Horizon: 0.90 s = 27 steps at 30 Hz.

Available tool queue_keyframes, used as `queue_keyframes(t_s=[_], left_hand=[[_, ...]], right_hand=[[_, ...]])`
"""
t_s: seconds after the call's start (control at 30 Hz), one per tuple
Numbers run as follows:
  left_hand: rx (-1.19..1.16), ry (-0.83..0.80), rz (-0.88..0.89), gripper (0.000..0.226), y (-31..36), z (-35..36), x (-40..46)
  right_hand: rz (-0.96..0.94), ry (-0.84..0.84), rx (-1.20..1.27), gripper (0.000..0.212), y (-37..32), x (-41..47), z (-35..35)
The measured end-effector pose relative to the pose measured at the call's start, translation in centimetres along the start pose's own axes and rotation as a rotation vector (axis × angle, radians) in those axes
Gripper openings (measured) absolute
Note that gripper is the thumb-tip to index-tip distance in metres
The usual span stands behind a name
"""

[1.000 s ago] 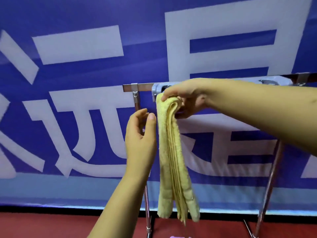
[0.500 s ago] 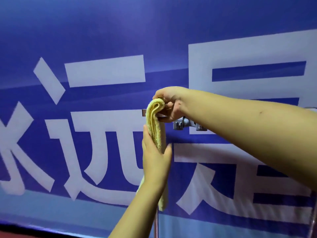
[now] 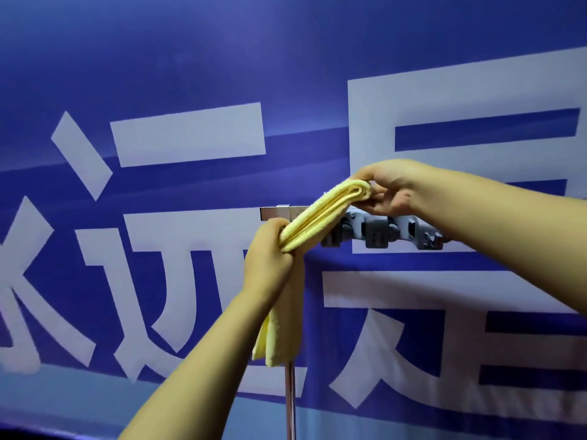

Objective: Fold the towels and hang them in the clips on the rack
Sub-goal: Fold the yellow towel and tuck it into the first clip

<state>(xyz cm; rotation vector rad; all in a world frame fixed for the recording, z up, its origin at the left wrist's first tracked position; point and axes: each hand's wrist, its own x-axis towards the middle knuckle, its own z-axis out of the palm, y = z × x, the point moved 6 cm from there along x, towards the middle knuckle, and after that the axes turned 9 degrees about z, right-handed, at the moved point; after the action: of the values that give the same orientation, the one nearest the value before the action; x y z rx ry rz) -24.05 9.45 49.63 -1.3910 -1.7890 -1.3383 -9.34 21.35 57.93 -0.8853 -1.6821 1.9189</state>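
A folded yellow towel (image 3: 320, 214) stretches slanting in front of the rack's left end. My right hand (image 3: 390, 188) pinches its folded upper end just above the grey clip strip (image 3: 381, 233). My left hand (image 3: 270, 252) grips the towel lower down, and the rest hangs behind my left forearm to a loose end (image 3: 270, 344). The metal rack bar (image 3: 274, 213) shows its left tip beside the towel. Several grey clips sit along the strip, all without a towel in them.
A blue banner with large white characters (image 3: 190, 134) fills the background right behind the rack. The rack's metal upright post (image 3: 290, 401) runs down below my left hand. My right forearm covers the rack's right part.
My left hand has closed around the towel and pulled it left and down, so the towel now slants instead of hanging straight. My right hand has shifted right along the clip strip.
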Motion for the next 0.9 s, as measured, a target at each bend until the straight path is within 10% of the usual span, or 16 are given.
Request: queue_keyframes(t_s=[0.37,0.9], left_hand=[[0.128,-0.306,0.356,0.026,3.9,-0.3,3.4],[0.308,-0.678,0.406,0.05,7.6,0.6,5.0]], right_hand=[[-0.168,0.015,0.381,0.013,10.7,-3.5,-5.4],[-0.065,0.025,0.64,0.012,19.1,-2.0,-2.8]])
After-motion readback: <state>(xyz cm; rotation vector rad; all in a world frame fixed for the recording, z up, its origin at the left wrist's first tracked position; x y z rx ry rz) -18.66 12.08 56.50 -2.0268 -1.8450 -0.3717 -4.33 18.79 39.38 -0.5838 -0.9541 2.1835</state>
